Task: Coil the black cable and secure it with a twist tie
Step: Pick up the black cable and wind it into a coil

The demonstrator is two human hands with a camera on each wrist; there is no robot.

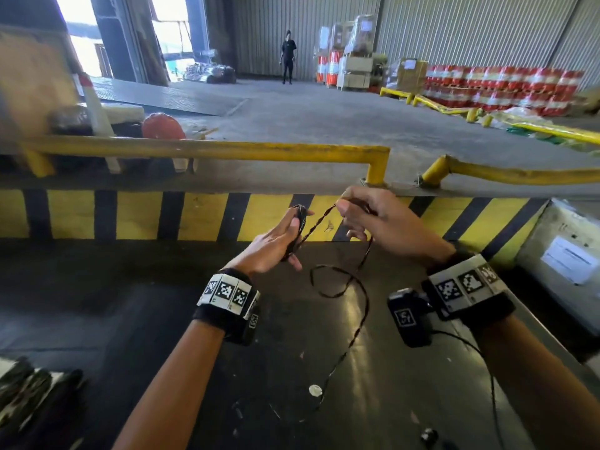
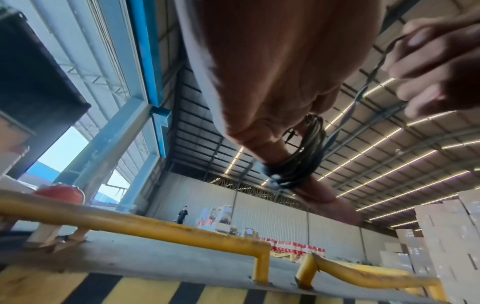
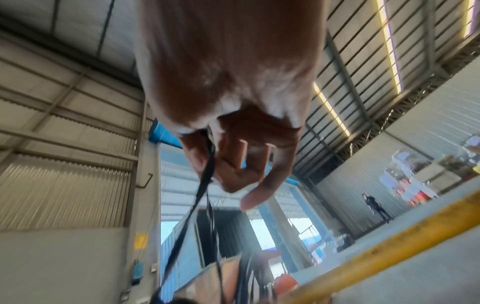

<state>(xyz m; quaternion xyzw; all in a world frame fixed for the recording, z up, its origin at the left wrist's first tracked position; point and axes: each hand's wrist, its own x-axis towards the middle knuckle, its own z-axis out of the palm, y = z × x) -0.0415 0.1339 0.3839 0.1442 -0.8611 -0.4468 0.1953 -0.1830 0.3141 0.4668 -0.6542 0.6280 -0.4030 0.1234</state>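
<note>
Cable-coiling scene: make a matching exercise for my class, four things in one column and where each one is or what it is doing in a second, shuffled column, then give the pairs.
Things
1. left hand
2. right hand
3. loose cable
4. yellow rail

Place or state
A. trails down onto the dark surface
B. runs across behind both hands
C. has finished loops wound around its fingers
D. pinches the strand leading to the coil

Pairs: 1-C, 2-D, 3-A, 4-B
</note>
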